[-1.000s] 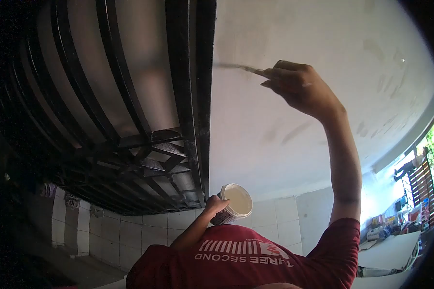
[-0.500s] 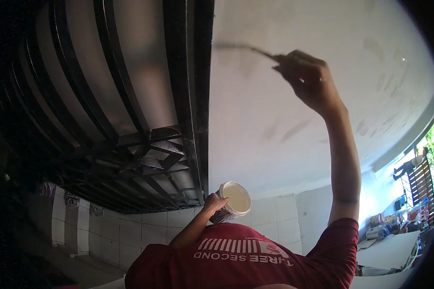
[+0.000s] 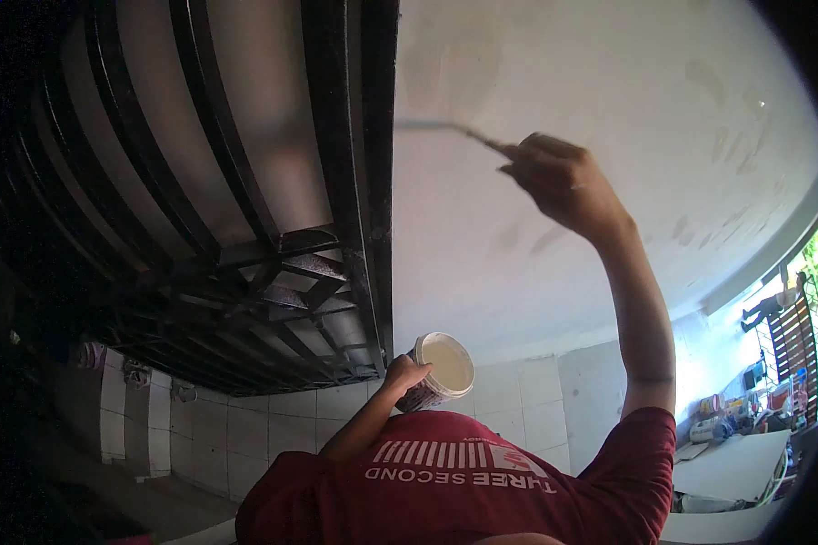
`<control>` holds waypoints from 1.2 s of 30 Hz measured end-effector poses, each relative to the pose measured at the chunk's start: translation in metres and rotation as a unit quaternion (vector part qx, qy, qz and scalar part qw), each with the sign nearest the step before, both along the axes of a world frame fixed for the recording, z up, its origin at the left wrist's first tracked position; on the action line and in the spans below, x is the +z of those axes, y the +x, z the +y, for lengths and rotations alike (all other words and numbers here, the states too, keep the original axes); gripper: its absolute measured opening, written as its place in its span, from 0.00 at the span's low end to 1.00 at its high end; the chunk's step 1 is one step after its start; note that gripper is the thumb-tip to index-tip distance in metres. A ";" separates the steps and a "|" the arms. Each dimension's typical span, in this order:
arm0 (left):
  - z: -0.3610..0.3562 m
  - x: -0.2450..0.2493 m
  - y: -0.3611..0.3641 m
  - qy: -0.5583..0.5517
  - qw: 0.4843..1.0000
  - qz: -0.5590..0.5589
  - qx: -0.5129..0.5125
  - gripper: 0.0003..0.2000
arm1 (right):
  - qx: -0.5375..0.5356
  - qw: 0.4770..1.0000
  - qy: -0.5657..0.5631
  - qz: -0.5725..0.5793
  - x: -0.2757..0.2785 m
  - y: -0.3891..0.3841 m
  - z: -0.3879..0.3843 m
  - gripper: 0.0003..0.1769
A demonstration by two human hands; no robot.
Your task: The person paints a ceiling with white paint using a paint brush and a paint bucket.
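Observation:
A thin-handled tool, perhaps a brush, is gripped in my right hand, its blurred tip pointing left at the edge of the white wall, beside the black metal frame. Low in the middle, my left hand holds a round bucket by its rim, with the thumb over the edge. Pale, creamy material lies inside the bucket, which is tilted a little towards the camera. Patchy, darker marks show on the wall.
The black metal grille fills the left side, close to the wall edge. White tiles lie below. At the far right, cluttered items surround a pale board, with a person near a slatted gate.
My right hand and the tool have moved down and slightly left along the wall edge. The bucket in my left hand has shifted up slightly.

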State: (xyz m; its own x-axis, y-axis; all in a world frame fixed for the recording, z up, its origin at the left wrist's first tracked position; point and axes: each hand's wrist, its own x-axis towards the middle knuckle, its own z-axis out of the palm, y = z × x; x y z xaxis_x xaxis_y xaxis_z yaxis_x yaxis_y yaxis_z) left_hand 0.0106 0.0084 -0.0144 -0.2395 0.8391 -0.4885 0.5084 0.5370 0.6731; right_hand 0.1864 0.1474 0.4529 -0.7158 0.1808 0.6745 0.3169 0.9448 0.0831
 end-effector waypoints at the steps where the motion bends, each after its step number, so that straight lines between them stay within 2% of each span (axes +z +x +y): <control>1: 0.000 -0.001 0.000 0.004 1.000 0.004 0.003 0.32 | 0.010 0.999 0.003 0.040 0.005 0.002 0.001 0.09; 2: 0.000 -0.001 0.001 0.010 1.000 0.010 -0.002 0.31 | 0.032 0.996 0.035 0.069 0.007 0.004 0.008 0.14; 5: -0.001 -0.002 0.000 0.018 1.000 0.021 -0.009 0.31 | 0.006 0.981 0.106 0.166 0.006 -0.003 0.012 0.15; 9: -0.001 -0.007 0.002 0.027 1.000 0.015 0.000 0.31 | -0.007 0.988 0.140 0.058 -0.040 -0.009 0.034 0.08; 12: -0.001 -0.009 -0.001 0.006 1.000 0.000 -0.008 0.31 | -0.003 0.999 0.016 0.048 -0.069 -0.017 0.005 0.10; 13: 0.001 -0.007 -0.002 -0.006 1.000 -0.007 -0.011 0.31 | 0.027 0.999 -0.003 0.031 -0.065 -0.014 0.001 0.10; 18: -0.004 -0.006 0.003 0.046 0.999 0.002 0.022 0.30 | 0.047 0.990 0.028 0.132 -0.033 -0.003 -0.009 0.14; 21: -0.006 -0.001 0.003 0.041 0.999 -0.018 0.028 0.31 | 0.039 0.984 0.004 0.174 -0.015 -0.002 -0.017 0.15; 26: -0.006 -0.002 0.005 0.069 0.995 -0.005 0.066 0.30 | 0.104 0.979 0.075 0.161 -0.011 0.000 -0.044 0.19; 30: -0.008 0.012 0.007 0.061 0.994 -0.017 0.087 0.31 | 0.083 0.966 0.120 0.213 0.001 -0.007 -0.040 0.18; 31: -0.007 0.009 0.007 0.064 0.994 -0.016 0.089 0.31 | 0.080 0.962 0.103 0.240 0.008 -0.009 -0.038 0.14; 33: -0.008 0.009 0.010 0.063 0.994 -0.017 0.088 0.31 | 0.057 0.946 -0.042 0.317 0.017 -0.014 -0.033 0.11; 36: -0.010 0.011 0.012 0.056 0.995 -0.015 0.082 0.31 | 0.095 0.889 -0.235 0.381 0.033 -0.031 -0.022 0.10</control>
